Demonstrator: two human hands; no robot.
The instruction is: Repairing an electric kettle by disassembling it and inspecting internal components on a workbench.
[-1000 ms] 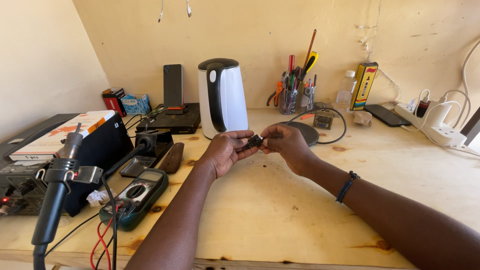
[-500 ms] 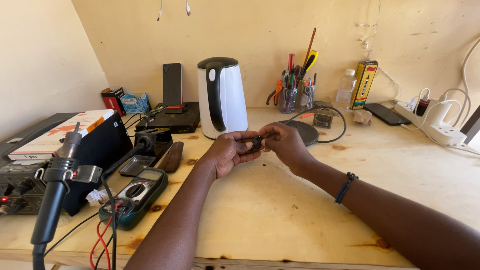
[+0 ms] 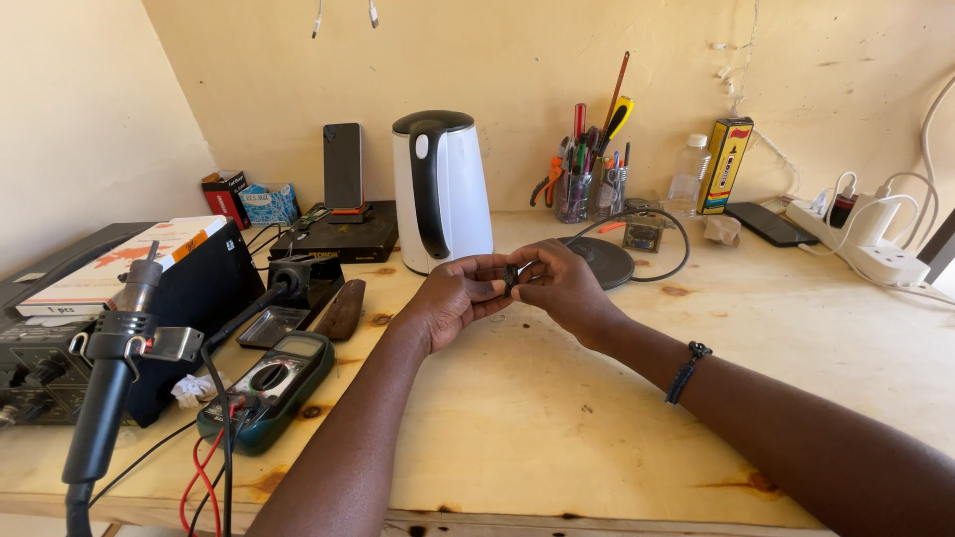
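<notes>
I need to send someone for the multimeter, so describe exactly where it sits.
Start at the white kettle on the wooden bench. Come forward and left to the green-cased multimeter lying flat, red leads trailing off the edge, unlike the black gear beside it.

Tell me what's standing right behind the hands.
A white electric kettle with a black handle stands behind the left hand; a round black base lies behind the right hand, partly hidden.
</notes>
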